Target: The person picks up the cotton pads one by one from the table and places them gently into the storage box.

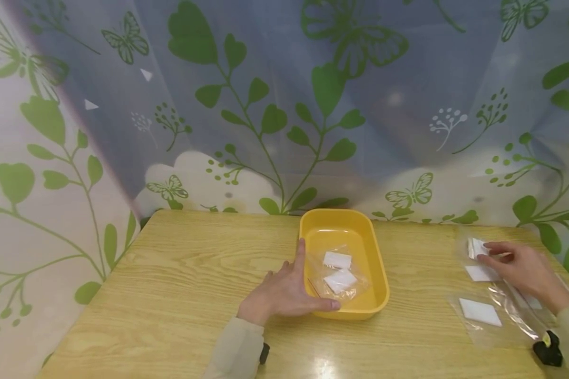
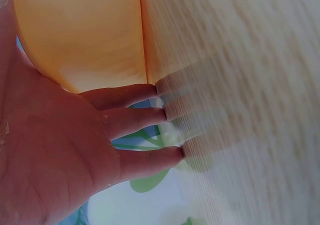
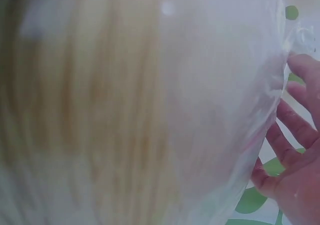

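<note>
A yellow plastic tray [image 1: 380, 263] stands on the table, with small clear bags [image 1: 340, 280] holding white pieces inside. My left hand [image 1: 284, 292] rests at its near left corner, thumb along the near rim and index finger along the left side. In the left wrist view, three straight fingers [image 2: 150, 160] reach down to the tabletop beside the tray. My right hand [image 1: 526, 268] is over a group of clear bags at the right, thumb and index fingertips at a white piece in a bag [image 1: 477, 247]. The right wrist view shows its spread fingers [image 3: 295, 127] at a bag's edge.
More clear bags with white pieces [image 1: 480, 311] lie on the table near my right hand, some overlapping. The wooden table [image 1: 189, 273] meets a patterned curtain [image 1: 265, 105] at the back, and another patterned sheet [image 1: 42, 173] hangs at the left.
</note>
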Demonstrator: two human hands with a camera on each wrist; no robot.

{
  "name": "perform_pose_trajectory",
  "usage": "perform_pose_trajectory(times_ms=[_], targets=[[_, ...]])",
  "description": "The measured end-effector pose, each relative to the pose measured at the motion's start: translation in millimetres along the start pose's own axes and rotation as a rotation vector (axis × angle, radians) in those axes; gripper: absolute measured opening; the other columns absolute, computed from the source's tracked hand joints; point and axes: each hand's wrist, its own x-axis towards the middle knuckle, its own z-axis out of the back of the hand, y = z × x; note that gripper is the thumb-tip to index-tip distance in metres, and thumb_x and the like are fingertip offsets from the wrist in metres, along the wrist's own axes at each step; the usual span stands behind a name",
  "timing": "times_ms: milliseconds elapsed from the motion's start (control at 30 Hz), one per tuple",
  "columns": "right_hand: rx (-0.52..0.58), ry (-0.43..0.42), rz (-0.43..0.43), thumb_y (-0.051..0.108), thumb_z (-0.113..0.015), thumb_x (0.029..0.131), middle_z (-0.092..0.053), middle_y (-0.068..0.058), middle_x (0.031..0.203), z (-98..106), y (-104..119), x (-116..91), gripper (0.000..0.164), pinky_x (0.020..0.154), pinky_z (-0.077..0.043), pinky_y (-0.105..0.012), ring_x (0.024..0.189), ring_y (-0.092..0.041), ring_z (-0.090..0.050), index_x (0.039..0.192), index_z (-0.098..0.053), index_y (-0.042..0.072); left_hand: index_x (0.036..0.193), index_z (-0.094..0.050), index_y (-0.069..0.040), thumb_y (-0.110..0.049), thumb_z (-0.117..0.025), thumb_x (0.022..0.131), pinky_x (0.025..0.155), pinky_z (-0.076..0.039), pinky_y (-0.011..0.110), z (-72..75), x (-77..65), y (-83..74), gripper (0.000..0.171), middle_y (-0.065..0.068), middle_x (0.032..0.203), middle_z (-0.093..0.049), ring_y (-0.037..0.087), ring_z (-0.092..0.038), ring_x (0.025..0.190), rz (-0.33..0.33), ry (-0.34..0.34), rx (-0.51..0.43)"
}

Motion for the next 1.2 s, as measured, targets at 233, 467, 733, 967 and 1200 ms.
perform_pose_trajectory(times_ms=[233, 467, 733, 967, 1200], targets=[[-0.001, 0.022, -0.025, 0.041, -0.067, 0.099, -0.074, -0.027, 0.105, -0.3, 3.5, -0.4, 0.047, 0.058, -0.044, -0.023, 0.076, -0.003, -0.062, 0.118, -0.073, -0.001, 0.163, 0.021, -0.024, -0.087, -0.067, 0.071, 0.124, -0.024, 0.065, -0.5, 0.4, 0.2, 0.142, 0.026, 0.164, -0.033, 0.040, -0.034, 0.153, 0.003, 0.003, 0.005], [0.005, -0.017, 0.004, 0.034, -0.069, 0.098, -0.076, -0.024, 0.101, -1.9, 5.1, -1.6, 0.034, 0.059, -0.040, -0.019, 0.071, 0.021, -0.044, 0.108, -0.077, 0.003, 0.162, 0.021, -0.025, -0.087, -0.067, 0.071, 0.124, -0.023, 0.065, 0.1, 0.0, 0.3, 0.141, 0.024, 0.164, -0.033, 0.040, -0.034, 0.153, -0.001, 0.003, 0.004], [-0.017, -0.064, 0.072, 0.026, -0.072, 0.097, -0.076, -0.023, 0.098, -4.7, 12.6, -2.7, 0.026, 0.060, -0.043, -0.021, 0.073, 0.002, -0.059, 0.105, -0.077, 0.002, 0.163, 0.021, -0.025, -0.087, -0.067, 0.071, 0.124, -0.023, 0.064, 0.3, -1.0, -0.3, 0.141, 0.026, 0.163, -0.034, 0.040, -0.034, 0.153, 0.001, 0.010, -0.005], [-0.014, -0.159, 0.194, 0.015, -0.074, 0.094, -0.068, -0.033, 0.113, -10.2, 23.4, -3.1, 0.011, 0.074, -0.045, -0.062, 0.099, -0.057, -0.060, 0.097, -0.076, 0.005, 0.163, 0.019, -0.024, -0.087, -0.066, 0.072, 0.124, -0.023, 0.066, 0.9, -2.1, -0.6, 0.139, 0.028, 0.163, -0.033, 0.041, -0.034, 0.152, -0.005, 0.012, -0.008], [0.066, -0.261, 0.331, 0.007, -0.068, 0.094, -0.060, -0.033, 0.131, -12.5, 37.9, -3.0, 0.007, 0.104, -0.041, -0.041, 0.126, -0.046, -0.055, 0.092, -0.064, 0.011, 0.164, 0.018, -0.024, -0.087, -0.065, 0.073, 0.123, -0.023, 0.068, 1.7, -2.7, -0.6, 0.138, 0.027, 0.162, -0.034, 0.043, -0.034, 0.152, -0.011, 0.007, -0.005]])
